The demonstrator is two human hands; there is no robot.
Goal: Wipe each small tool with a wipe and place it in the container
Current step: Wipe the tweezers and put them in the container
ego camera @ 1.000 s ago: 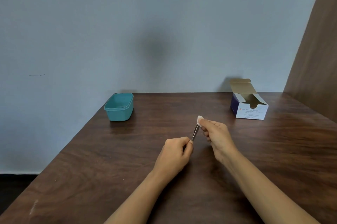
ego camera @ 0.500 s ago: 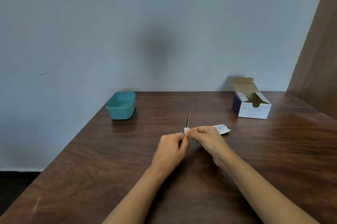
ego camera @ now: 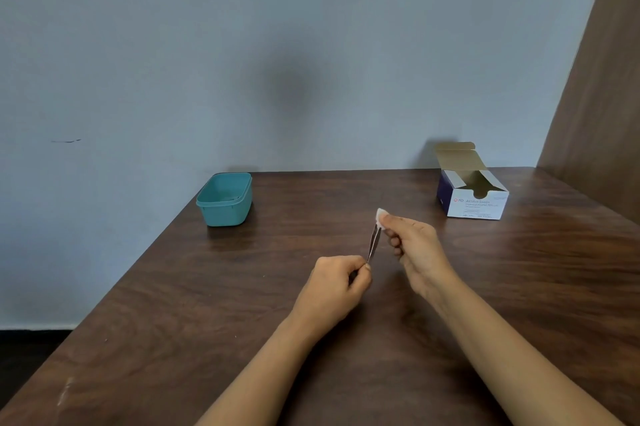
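Head view: left hand (ego camera: 337, 282) pinches the tweezers (ego camera: 373, 245) by the near end, tilted up so the shaft is free for wiping. Right hand (ego camera: 412, 245) pinches the white wipe (ego camera: 380, 216) around the far tip. Teal container (ego camera: 225, 200) sits on the counter (ego camera: 242, 287) beyond and left of both hands, open for the drop. Open alcohol swab box (ego camera: 474, 197) is beyond the right hand.

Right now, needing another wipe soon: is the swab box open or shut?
Open. The box has its lid flap standing up at the back, inside showing.

tweezers (ego camera: 373, 243) tip wrapped in wipe (ego camera: 380, 216), base hidden in left hand (ego camera: 337, 285), box (ego camera: 479, 205) small print illegible
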